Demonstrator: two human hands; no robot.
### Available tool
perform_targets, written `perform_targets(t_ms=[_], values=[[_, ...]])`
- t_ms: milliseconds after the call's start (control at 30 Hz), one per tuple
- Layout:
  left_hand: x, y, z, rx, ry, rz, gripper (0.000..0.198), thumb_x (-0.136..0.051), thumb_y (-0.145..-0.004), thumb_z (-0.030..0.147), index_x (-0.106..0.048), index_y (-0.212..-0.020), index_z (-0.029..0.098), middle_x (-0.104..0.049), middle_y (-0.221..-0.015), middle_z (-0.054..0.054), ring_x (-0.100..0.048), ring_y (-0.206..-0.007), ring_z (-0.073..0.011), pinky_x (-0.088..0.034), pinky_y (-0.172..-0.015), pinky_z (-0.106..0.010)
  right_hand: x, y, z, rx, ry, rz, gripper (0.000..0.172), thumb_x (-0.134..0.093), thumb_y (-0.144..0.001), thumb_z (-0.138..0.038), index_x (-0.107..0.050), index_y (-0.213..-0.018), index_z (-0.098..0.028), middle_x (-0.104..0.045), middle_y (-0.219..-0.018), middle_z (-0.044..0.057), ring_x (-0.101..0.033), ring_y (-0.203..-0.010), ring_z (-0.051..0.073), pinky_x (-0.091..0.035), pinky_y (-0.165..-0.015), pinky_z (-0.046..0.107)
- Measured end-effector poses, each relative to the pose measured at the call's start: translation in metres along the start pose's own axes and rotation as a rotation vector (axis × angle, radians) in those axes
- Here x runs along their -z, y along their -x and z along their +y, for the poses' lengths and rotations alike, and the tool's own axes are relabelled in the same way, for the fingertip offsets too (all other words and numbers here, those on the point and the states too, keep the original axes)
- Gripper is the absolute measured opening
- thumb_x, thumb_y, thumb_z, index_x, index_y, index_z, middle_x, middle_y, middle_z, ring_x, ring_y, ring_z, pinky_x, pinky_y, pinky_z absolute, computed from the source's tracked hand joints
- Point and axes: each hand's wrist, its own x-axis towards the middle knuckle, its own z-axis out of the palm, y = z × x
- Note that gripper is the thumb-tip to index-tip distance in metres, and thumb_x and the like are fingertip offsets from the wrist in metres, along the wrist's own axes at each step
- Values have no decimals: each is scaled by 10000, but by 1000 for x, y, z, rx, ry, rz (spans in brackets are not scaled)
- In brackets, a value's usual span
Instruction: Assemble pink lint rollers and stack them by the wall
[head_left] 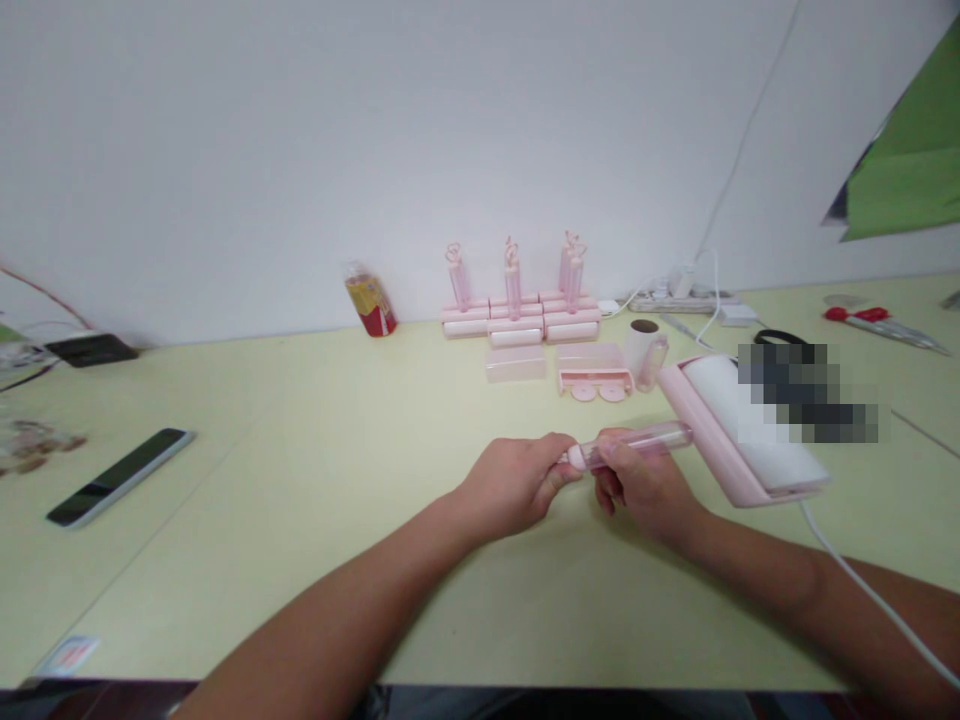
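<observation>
A pink lint roller point(709, 430) with a white paper roll and a clear pink handle is held above the table, its head to the right. My right hand point(649, 490) is closed around the middle of the handle. With thumb and fingers pinched together, my left hand point(514, 485) grips the handle's pale end cap point(575, 457); whatever lies deeper in that grip is hidden. Beyond the hands lie an open pink roller case point(596, 382), a clear cover point(515, 364), a white paper roll point(640, 350) and a loose clear handle point(651, 362).
Several assembled lint rollers point(517, 310) stand by the wall, handles up. A red and yellow packet point(371, 303) is left of them. A phone point(120, 478) lies at the left. Red-handled scissors point(859, 315), a power strip point(667, 300) and a white cable point(862, 580) are at the right.
</observation>
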Motion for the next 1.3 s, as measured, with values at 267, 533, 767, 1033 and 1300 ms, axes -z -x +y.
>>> perform_targets(t_ms=[267,533,767,1033,1300], values=[[12,-1,-6,-112,131,-47,383,-389,-996,467,-613,-986,157,-657,-864,-54,-581,-751,-153,-397,-676,-234,6,-1,4,13,117,-17,407,-558,-871,-502,-496,-594,-211,-448,-451,-38,-450,-400,127,-348,-393,253],[9,-1,-10,-137,144,-46,406,-389,-998,477,-568,-831,153,-571,-727,-12,-515,-674,-125,-344,-629,-228,8,-1,4,73,140,-55,437,-552,-902,-501,-495,-589,-201,-454,-503,-31,-458,-462,125,-360,-442,258],[9,-2,-9,-157,143,-39,401,-411,-995,451,-534,-749,159,-526,-679,4,-471,-631,-111,-311,-597,-228,9,-1,8,49,147,-65,425,-550,-899,-487,-506,-585,-204,-468,-481,-32,-457,-433,127,-353,-429,263],[9,-1,-8,-163,175,-18,369,-439,-991,414,-524,-741,157,-503,-660,19,-466,-621,-103,-306,-594,-225,10,0,7,92,147,-60,445,-551,-898,-490,-521,-563,-199,-479,-495,-26,-472,-448,126,-367,-445,267],[9,-1,-8,-156,261,-26,373,-454,-982,415,-520,-727,151,-481,-658,24,-452,-624,-97,-305,-595,-224,9,0,5,102,137,-68,442,-542,-906,-477,-511,-560,-203,-479,-486,-24,-470,-442,127,-364,-441,265]])
